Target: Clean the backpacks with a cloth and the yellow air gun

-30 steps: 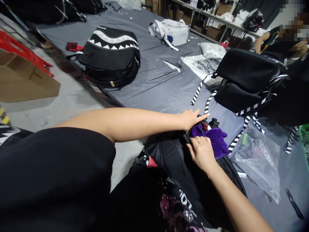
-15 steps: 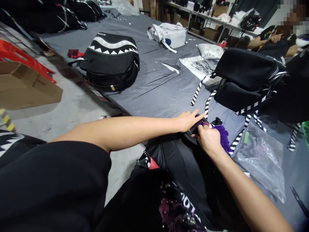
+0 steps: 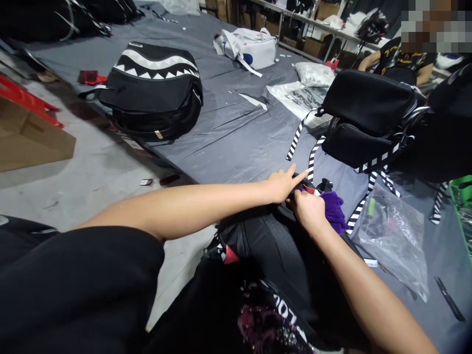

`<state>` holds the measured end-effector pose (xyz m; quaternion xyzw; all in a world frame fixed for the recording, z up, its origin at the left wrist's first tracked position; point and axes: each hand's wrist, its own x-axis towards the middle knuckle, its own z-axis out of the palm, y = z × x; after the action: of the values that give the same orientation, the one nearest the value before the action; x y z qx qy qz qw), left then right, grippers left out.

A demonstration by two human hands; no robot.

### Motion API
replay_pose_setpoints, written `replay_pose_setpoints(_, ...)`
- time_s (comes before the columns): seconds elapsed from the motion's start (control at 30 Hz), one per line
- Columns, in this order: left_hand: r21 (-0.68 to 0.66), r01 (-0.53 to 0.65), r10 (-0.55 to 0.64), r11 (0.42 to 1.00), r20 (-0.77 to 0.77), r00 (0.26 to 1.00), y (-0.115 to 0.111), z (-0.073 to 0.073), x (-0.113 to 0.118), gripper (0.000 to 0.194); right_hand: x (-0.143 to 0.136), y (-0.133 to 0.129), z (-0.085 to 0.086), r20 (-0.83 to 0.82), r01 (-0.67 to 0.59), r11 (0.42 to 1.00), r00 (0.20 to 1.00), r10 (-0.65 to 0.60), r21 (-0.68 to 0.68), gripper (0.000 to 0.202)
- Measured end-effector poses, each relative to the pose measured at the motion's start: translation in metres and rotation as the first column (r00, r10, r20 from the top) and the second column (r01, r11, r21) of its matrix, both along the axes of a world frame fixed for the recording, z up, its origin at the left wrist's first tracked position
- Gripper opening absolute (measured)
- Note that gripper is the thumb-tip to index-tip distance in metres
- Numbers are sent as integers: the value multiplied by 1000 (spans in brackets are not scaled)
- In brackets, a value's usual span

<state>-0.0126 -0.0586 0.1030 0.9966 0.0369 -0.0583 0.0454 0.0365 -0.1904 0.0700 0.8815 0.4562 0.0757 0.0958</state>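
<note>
A black backpack (image 3: 258,241) with a perforated panel rests against my lap, its top near the table edge. My left hand (image 3: 282,186) is at its upper rim, two fingers stretched out and apart, the others closed on the bag and partly hidden. Right beside it, my right hand (image 3: 309,209) is closed at the same rim, its fingertips hidden. A purple plush cloth (image 3: 334,211) bulges out behind my right hand. Between the hands shows a small red piece (image 3: 309,189). A black buckle (image 3: 325,185) lies just past them.
On the grey-covered table are a shark-mouth backpack (image 3: 155,88), a white bag (image 3: 254,49), and a black bag with striped straps (image 3: 368,108). A clear plastic bag (image 3: 394,241) and tweezers-like tool (image 3: 450,299) lie right. Across the table sits another person (image 3: 401,64).
The view has shifted slightly, so the table things sit a little further left. Both hands stay at the backpack's rim, with small finger movements.
</note>
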Motion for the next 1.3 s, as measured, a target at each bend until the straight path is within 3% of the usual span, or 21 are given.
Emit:
replay_pose_setpoints(0.17,-75,-54,51,996,-49,998,6,-1,0,108,-1,-4,3,-19,26,999,999,-27,-31,23)
replay_pose_setpoints(0.3,-91,-61,47,994,-150,988,5,6,6,108,2,-4,0,-14,28,999,1000,-28,-29,23)
replay_pose_setpoints(0.53,-99,-27,2,995,-247,969,7,17,11,108,8,-12,3,-102,9,998,995,-2,67,21)
replay_pose_setpoints(0.63,-107,-25,-3,994,-262,965,8,18,11,108,7,-27,7,-282,-81,964,947,154,254,19)
replay_pose_setpoints(0.73,-121,-41,5,992,-282,959,7,20,12,111,3,-39,10,-422,-219,894,820,386,392,26)
replay_pose_setpoints(0.83,-128,-55,14,990,-299,954,7,22,12,115,-1,-35,11,-429,-340,870,768,476,356,34)
replay_pose_setpoints(1.0,-163,-40,-5,986,-271,963,12,19,11,114,-1,-17,14,-284,-499,856,808,515,135,33)
replay_pose_setpoints(1.1,-166,-33,-8,985,-242,970,14,16,10,112,-2,-18,13,-216,-491,871,847,485,32,34)
replay_pose_setpoints(1.3,-181,-27,-14,983,-220,975,18,14,9,111,-7,-25,4,-152,-460,880,868,474,119,42)
